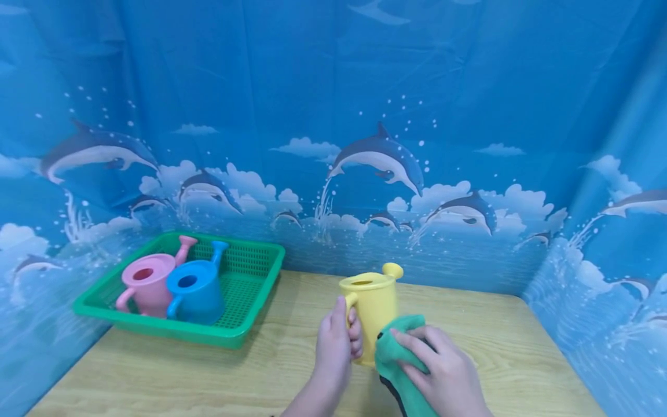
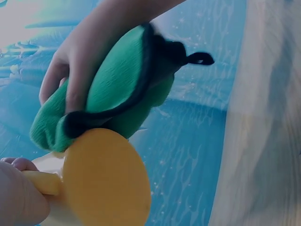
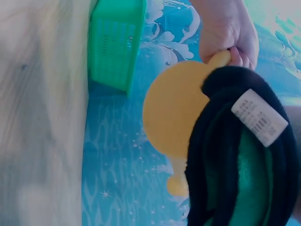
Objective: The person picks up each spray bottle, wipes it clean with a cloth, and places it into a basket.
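A yellow watering can (image 1: 379, 307) is held upright over the wooden table, its spout pointing to the back right. My left hand (image 1: 336, 341) grips its handle, fingers curled round it. In my right hand (image 1: 443, 365) is a green cloth (image 1: 401, 353) with a dark edge, bunched up and pressed against the can's right side. The left wrist view shows the can's round base (image 2: 108, 179) with the cloth (image 2: 117, 75) touching beside it. A white label (image 3: 259, 117) on the cloth shows in the right wrist view, where the cloth hides part of the can.
On the left of the wooden table (image 1: 292, 359) stands a green plastic basket (image 1: 260, 307). A pink watering can (image 1: 153, 289) and a blue watering can (image 1: 200, 292) sit side by side in it. A blue dolphin-print curtain (image 1: 292, 87) hangs behind and along both sides.
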The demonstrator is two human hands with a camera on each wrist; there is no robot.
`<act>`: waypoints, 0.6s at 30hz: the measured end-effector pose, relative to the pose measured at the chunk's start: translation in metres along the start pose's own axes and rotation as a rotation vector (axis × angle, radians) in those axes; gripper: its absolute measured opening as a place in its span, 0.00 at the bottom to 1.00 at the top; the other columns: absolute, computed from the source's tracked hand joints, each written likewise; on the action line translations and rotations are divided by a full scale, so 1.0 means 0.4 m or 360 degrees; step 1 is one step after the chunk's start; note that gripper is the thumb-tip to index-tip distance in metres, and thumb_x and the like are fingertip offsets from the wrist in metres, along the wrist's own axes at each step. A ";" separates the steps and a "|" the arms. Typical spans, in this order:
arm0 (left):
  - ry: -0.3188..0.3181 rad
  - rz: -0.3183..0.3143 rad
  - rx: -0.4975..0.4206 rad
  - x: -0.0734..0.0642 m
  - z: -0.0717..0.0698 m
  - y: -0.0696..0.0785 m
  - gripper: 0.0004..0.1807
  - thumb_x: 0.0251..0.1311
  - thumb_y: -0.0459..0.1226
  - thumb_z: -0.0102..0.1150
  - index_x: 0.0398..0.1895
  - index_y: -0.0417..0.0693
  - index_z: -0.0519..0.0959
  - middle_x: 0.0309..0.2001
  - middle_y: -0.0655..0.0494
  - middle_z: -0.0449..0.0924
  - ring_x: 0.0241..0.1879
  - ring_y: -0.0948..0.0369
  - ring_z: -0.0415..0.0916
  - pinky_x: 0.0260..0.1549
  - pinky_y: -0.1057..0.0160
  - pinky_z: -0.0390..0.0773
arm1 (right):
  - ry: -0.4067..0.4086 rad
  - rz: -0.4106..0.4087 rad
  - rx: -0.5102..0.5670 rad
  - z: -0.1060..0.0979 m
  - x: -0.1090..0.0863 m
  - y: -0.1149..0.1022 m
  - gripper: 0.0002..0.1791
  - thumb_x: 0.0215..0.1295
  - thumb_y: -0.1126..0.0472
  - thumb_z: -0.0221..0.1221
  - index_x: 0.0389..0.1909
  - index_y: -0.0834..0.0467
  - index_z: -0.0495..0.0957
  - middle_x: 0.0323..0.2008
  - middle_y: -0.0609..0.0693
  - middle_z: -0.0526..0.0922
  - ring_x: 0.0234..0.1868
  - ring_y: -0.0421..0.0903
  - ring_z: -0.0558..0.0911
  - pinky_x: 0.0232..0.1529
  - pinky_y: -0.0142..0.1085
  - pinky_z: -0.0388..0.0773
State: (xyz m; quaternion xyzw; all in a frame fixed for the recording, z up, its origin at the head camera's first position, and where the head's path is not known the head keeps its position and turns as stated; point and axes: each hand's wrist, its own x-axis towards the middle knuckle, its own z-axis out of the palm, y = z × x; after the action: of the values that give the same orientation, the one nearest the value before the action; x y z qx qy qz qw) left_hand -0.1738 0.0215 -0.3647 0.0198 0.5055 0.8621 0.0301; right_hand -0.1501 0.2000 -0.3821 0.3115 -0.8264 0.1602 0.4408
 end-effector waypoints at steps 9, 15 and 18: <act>0.0020 0.0002 -0.0003 0.004 -0.010 0.013 0.24 0.75 0.51 0.33 0.20 0.53 0.60 0.10 0.64 0.55 0.10 0.69 0.50 0.11 0.73 0.54 | -0.0328 -0.0150 0.0326 -0.031 -0.017 0.047 0.19 0.68 0.43 0.52 0.51 0.47 0.81 0.38 0.39 0.76 0.33 0.34 0.75 0.31 0.20 0.70; -0.0026 0.0012 0.0013 -0.002 -0.006 0.005 0.24 0.75 0.50 0.35 0.19 0.52 0.60 0.10 0.63 0.55 0.10 0.69 0.50 0.11 0.72 0.53 | -0.0408 -0.0120 0.0349 -0.047 -0.015 0.053 0.18 0.61 0.47 0.62 0.52 0.44 0.80 0.40 0.38 0.78 0.37 0.35 0.77 0.37 0.20 0.73; -0.0052 0.0032 0.0034 -0.004 -0.003 0.000 0.24 0.75 0.50 0.34 0.19 0.51 0.60 0.10 0.63 0.55 0.09 0.69 0.50 0.11 0.72 0.53 | -0.0435 -0.0097 0.0301 -0.051 -0.010 0.055 0.21 0.56 0.50 0.67 0.53 0.43 0.79 0.42 0.38 0.79 0.39 0.36 0.79 0.40 0.20 0.74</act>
State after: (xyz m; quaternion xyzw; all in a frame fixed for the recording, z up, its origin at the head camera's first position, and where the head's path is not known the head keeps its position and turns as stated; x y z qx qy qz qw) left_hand -0.1722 0.0202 -0.3652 0.0393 0.5140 0.8564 0.0293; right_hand -0.1500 0.2292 -0.3738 0.3954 -0.8501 0.1801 0.2977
